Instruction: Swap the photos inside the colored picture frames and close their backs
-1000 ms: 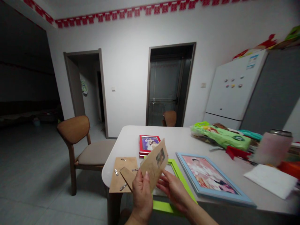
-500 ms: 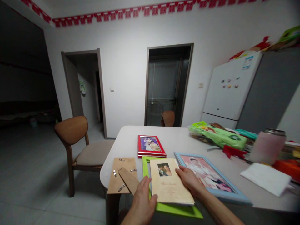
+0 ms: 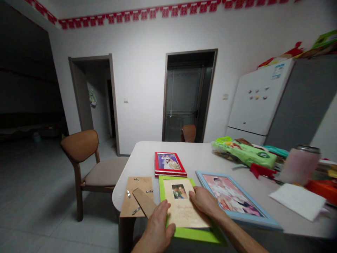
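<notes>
A cream printed sheet (image 3: 184,215) with a small couple photo near its top lies over the lime-green picture frame (image 3: 195,234). My left hand (image 3: 158,225) is at the left side of both, its fingers and thumb curled around the frame's edge and touching the sheet. Along the sheet's right edge, my right hand (image 3: 206,202) grips with bent fingers; its underside is hidden. Left of the frame lies a brown backing board (image 3: 129,203) with metal clips and a stand leg (image 3: 143,202). To the right rests a blue framed photo (image 3: 237,200).
Red framed photos (image 3: 170,164) are stacked behind the green frame. At the right of the table (image 3: 195,153) are a green packet (image 3: 247,153), a pink jar (image 3: 300,165) and a folded white paper (image 3: 298,200). A wooden chair (image 3: 80,147) stands at the left.
The sheet has shifted left and down flatter against the green frame. My right hand has moved left with it, while my left hand has shifted slightly.
</notes>
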Tool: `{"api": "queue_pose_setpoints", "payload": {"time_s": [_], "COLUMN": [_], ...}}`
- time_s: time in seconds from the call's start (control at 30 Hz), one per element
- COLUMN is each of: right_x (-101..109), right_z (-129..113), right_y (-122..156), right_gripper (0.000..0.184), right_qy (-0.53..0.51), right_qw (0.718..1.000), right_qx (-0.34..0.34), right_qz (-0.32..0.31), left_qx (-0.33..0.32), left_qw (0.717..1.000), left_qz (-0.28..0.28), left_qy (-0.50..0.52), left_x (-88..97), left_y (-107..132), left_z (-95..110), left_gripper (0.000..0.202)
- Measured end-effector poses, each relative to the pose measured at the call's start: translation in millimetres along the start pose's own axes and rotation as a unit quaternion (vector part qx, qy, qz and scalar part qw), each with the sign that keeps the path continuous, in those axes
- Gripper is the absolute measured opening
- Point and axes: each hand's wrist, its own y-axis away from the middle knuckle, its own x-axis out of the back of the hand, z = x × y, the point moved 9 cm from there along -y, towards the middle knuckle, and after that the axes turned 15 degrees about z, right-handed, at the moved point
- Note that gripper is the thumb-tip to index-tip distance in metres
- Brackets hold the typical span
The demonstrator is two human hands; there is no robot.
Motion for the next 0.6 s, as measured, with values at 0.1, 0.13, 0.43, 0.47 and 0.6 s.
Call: {"api": "queue_pose_setpoints", "payload": {"time_s": [0.1, 0.13, 0.43, 0.47, 0.6], "right_x": [2.0, 2.2, 7.5, 7.2, 4.9], "right_z": [-0.5, -1.4, -56.8, -71.1, -122.7], "right_y": [3.3, 3.7, 24.3, 31.5, 57.7], "right_gripper": [0.034, 0.034, 0.035, 0.035, 0.039], "right_qy": [0.048, 0.056, -0.1, -0.139, -0.248], "right_qw": [0.999, 0.998, 0.989, 0.982, 0.954], "right_qx": [0.008, 0.015, 0.111, 0.128, 0.161], "right_qz": [-0.007, -0.007, 0.01, -0.002, -0.045], "left_qx": [-0.034, -0.041, -0.002, -0.017, -0.106], "left_qw": [0.999, 0.998, 0.949, 0.947, 0.939], "left_qz": [0.023, 0.027, -0.006, -0.008, 0.021], "left_qy": [-0.014, -0.032, -0.314, -0.32, -0.325], "left_x": [21.7, 30.6, 72.0, 71.2, 73.2], "left_y": [2.7, 3.1, -0.7, -0.1, 1.1], "left_z": [-7.4, -12.9, -76.9, -76.6, -64.6], "left_gripper": [0.057, 0.06, 0.055, 0.053, 0.05]}}
